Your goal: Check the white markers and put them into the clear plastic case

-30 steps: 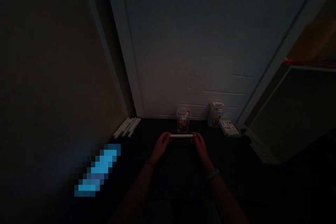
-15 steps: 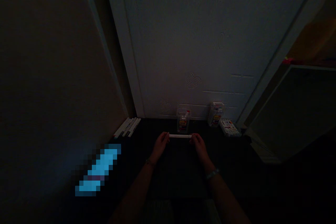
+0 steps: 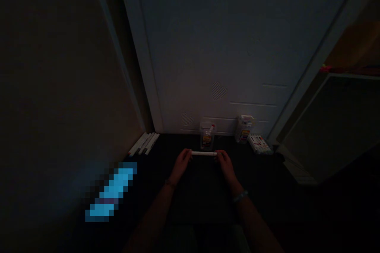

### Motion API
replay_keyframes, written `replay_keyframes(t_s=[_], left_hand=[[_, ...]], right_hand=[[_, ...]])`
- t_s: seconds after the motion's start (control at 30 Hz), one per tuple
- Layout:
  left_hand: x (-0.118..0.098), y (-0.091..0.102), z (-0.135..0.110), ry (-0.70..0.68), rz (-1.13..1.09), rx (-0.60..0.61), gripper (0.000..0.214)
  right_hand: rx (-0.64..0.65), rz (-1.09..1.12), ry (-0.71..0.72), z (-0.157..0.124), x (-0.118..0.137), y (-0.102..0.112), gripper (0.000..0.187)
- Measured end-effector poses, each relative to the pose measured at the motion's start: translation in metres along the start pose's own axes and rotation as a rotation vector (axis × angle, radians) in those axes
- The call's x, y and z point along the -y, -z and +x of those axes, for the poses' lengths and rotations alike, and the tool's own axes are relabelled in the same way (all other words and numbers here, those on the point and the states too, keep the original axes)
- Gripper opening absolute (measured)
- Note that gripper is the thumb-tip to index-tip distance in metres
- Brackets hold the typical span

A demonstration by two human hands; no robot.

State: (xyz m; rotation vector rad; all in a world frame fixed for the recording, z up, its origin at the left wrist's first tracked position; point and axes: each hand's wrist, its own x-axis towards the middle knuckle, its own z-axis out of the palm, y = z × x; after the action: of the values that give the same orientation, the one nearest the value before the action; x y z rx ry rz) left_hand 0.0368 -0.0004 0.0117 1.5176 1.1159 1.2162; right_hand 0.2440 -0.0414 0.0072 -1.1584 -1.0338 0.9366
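A white marker pen (image 3: 203, 153) is held level between my two hands above the dark table. My left hand (image 3: 183, 161) pinches its left end, and my right hand (image 3: 223, 161) grips the right end. Just beyond the pen stands a clear plastic case (image 3: 207, 136) with a yellow and dark label and a red-tipped marker inside. To the left, several white markers (image 3: 145, 143) lie side by side on the table. The dim light hides the finer finger details.
A second clear case (image 3: 244, 129) stands at the back right, beside a flat pack of markers (image 3: 260, 144). Behind them rises a pale panel (image 3: 192, 67) with embossed hearts. A blurred bright blue screen (image 3: 113, 191) glows at left on the dark table (image 3: 204, 201).
The picture is slightly brighter. My hands and the marker pen have stayed in nearly the same place.
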Motion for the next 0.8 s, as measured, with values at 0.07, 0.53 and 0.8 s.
replay_keyframes(t_s=[0.07, 0.53, 0.8], left_hand=[[0.0004, -0.0003, 0.0002, 0.005, 0.007, 0.005, 0.033], [-0.0058, -0.0010, -0.0020, -0.017, -0.004, 0.004, 0.035], [-0.0088, -0.0002, -0.0036, 0.018, 0.014, -0.014, 0.041]], right_hand=[[0.003, -0.003, 0.003, -0.0013, 0.0028, -0.0003, 0.034], [-0.005, -0.023, -0.027, -0.0014, 0.0044, 0.0009, 0.036], [-0.012, -0.030, -0.023, -0.0014, 0.0046, -0.0011, 0.038]])
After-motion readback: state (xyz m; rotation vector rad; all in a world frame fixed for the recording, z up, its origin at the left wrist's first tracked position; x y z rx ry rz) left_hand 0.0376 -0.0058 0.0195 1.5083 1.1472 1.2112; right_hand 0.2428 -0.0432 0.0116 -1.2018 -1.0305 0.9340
